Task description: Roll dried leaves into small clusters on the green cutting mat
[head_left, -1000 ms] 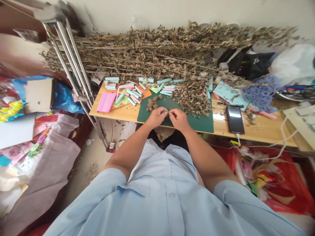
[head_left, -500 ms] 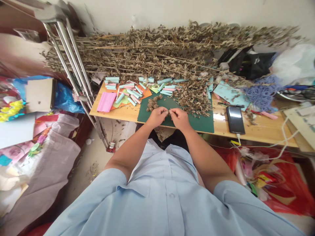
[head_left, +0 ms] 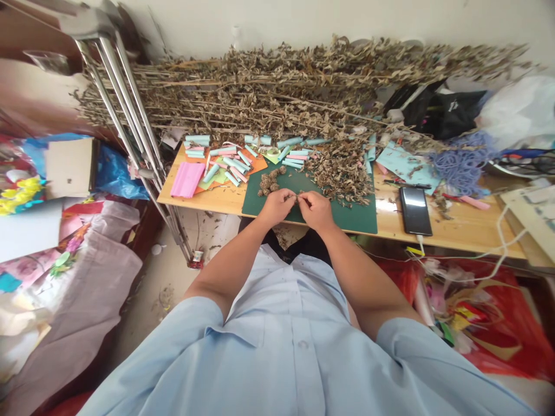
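Over the near edge of a green cutting mat [head_left: 351,219], my left hand [head_left: 277,207] and my right hand [head_left: 316,209] meet with their fingertips almost touching. Both are closed in a pinch on a small brownish bit of dried leaf, mostly hidden by the fingers. Just beyond my left hand lies a little heap of brown, crumpled leaf balls [head_left: 269,180]. Past my right hand, a loose pile of dried leaves [head_left: 340,173] covers the mat's right half.
Long dried leafy stalks [head_left: 260,86] lie along the back. Rolled blue and pink paper tubes [head_left: 234,164] and a pink paper stack [head_left: 188,179] sit left. A phone [head_left: 415,211] with a cable and purple cord [head_left: 462,159] lie right. A metal tripod [head_left: 130,115] stands at the left.
My right hand's fingers have shifted very slightly. Both hands keep their pinch at the same spot, and the piles look the same.
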Available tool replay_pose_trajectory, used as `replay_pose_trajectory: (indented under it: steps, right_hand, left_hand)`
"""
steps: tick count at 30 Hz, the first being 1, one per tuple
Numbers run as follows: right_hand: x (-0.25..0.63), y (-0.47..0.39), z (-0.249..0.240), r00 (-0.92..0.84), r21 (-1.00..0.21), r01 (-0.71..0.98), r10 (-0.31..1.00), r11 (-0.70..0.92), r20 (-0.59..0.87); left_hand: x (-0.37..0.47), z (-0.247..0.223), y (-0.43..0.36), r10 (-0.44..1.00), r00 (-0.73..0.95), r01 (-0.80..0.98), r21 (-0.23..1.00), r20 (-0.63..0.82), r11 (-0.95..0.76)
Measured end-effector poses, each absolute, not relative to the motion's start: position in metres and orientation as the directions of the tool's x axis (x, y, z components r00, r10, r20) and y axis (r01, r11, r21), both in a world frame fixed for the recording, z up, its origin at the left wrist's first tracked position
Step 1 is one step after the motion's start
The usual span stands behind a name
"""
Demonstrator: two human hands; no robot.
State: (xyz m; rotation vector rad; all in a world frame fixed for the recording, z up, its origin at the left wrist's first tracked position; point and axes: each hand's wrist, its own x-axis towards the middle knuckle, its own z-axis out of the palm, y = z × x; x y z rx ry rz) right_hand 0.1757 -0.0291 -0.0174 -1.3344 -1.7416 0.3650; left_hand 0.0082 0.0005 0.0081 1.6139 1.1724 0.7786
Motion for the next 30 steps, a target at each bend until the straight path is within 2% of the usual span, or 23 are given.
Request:
replay_pose_trajectory:
  steps: [5,10,14,22,30]
  right_hand:
    - [0.175,-0.030,-0.021,-0.013,-0.646,0.691,0.899,0.323,0.437]
    - [0.175,-0.027,-0.021,0.025,-0.659,0.691,0.902,0.296,0.431]
    - [0.175,-0.025,-0.021,0.112,-0.729,0.640,0.909,0.243,0.401]
    - [0.175,-0.029,-0.012,0.127,-0.879,0.452,0.964,0.153,0.234]
    - [0.176,-0.028,-0.010,0.077,-0.891,0.415,0.968,0.186,0.238]
  left_hand:
    - [0.011,0.013,-0.001,0.950,0.312,0.401,0.908,-0.007,-0.125]
    - [0.011,0.014,0.000,0.944,0.330,0.383,0.915,-0.011,-0.123]
    - [0.010,0.013,0.000,0.943,0.331,0.359,0.928,-0.027,-0.099]
    - [0.010,0.011,0.001,0.935,0.353,0.337,0.937,-0.040,-0.087]
    - [0.006,0.015,0.000,0.911,0.413,0.341,0.930,-0.019,-0.136]
